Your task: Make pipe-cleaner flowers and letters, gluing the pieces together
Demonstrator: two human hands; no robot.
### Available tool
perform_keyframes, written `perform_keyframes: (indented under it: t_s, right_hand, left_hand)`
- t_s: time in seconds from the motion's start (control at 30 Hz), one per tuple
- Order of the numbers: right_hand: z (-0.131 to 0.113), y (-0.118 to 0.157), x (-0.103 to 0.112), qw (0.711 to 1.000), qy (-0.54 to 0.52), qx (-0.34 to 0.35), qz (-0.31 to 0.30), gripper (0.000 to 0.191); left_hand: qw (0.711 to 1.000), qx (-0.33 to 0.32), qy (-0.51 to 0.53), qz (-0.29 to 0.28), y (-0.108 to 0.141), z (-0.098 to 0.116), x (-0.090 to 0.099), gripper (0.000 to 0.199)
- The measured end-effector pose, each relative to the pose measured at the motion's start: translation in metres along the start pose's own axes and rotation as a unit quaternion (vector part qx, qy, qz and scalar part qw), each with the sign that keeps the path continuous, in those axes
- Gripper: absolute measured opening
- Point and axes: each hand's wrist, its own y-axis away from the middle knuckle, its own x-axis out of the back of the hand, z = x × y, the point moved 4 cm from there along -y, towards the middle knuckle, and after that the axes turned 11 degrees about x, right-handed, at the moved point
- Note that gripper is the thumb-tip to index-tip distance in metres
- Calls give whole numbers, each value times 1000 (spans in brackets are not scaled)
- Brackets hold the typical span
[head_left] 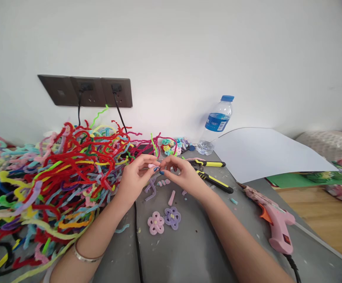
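My left hand (140, 173) and my right hand (179, 173) meet fingertip to fingertip above the grey table. Between the left thumb and fingers is a small pale pink piece (152, 166). The right thumb and forefinger pinch at its right end; what they hold there is too small to make out. Below the hands lie a pink fuzzy flower (156, 223) and a purple one (173, 218), side by side. Nearer the hands are a short pink piece (171, 198), a bent lilac stem (151, 190) and a pink and blue twisted piece (163, 182).
Tangled colourful pipe cleaners (70, 173) fill the left. Yellow-black pliers (215, 182) lie behind the right hand, near a leaning water bottle (216, 124). White paper (268, 153) and a pink glue gun (273, 220) are at right. A black cable (137, 243) crosses the table (188, 255).
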Motion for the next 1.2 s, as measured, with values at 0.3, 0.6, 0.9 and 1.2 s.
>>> perform_keyframes:
  t_s: [0.3,0.6,0.9,1.2]
  right_hand:
    - [8,-1,7,998,-33,-57,12,16]
    - [11,-2,10,992,-95,-73,48,14]
    - [21,5,15,978,168,-29,-122,10]
    - [20,6,12,983,102,-52,-143,12]
  left_hand:
    - [998,30,35,-39,-1,-3,-2,26]
    - [997,69,-23,-14,-3,-14,1,18]
    - [993,56,-100,42,-3,-11,8,5]
    - [964,-95,41,245,3,12,26,7]
